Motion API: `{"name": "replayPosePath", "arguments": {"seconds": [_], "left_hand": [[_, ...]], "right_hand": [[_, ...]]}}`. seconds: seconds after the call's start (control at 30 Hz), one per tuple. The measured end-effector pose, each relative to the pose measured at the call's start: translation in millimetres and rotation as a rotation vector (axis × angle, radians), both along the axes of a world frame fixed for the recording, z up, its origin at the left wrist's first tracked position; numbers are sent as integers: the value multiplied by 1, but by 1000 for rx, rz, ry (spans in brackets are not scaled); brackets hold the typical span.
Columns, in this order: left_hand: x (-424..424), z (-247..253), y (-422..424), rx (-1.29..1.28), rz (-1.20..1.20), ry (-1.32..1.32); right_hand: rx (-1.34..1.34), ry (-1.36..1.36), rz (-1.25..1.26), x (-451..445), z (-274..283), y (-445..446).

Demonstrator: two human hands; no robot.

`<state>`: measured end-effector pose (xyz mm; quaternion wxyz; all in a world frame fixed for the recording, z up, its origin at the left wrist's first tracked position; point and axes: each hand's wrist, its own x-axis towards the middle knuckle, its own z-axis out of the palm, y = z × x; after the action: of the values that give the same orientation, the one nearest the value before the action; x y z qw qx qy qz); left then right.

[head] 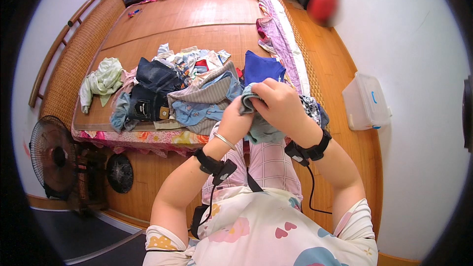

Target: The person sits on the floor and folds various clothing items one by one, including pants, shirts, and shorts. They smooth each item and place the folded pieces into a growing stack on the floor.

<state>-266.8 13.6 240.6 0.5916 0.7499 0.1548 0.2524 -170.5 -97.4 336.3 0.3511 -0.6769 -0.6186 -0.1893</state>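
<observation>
Both my left hand (236, 118) and my right hand (275, 103) grip a grey-green garment (268, 131) by its bunched upper edge. The rest of it hangs down over my knees; which kind of garment it is I cannot tell. Just beyond my hands a blue garment (262, 67) lies on the bed. To the left is a heap of clothes with dark denim jeans (153, 81), a grey striped garment (207, 88) and a light blue patterned garment (197, 112). A black-and-white patterned cloth (310, 108) shows partly behind my right wrist.
The bed mat (207, 11) stretches behind the clothes, with a pale green garment (105, 77) at its left. On the wooden floor to the right stands a lidded clear plastic box (366, 101). A fan (53, 157) is at the left. Cables run from both my wrist straps.
</observation>
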Motion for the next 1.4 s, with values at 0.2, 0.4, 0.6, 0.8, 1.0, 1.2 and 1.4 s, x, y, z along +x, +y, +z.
{"name": "replayPosePath", "arguments": {"seconds": [0.2,0.4,0.6,0.8,1.0,1.2,1.4], "left_hand": [[-36,-35,28,-266,-2,-192],[-112,-38,42,-349,-256,0],[-159,-21,44,295,-338,94],[-170,-21,26,780,-486,64],[-176,-21,16,842,-541,140],[-181,-31,25,846,-419,113],[-183,-35,38,735,-292,76]], "right_hand": [[-184,-122,118,-47,-56,-25],[-358,414,433,-74,-101,-29],[-199,796,54,-43,-137,-20],[-295,602,102,2,-170,3],[-1064,381,232,5,-193,16],[-1490,451,73,3,-204,15],[-1321,938,211,-6,-226,1]]}}
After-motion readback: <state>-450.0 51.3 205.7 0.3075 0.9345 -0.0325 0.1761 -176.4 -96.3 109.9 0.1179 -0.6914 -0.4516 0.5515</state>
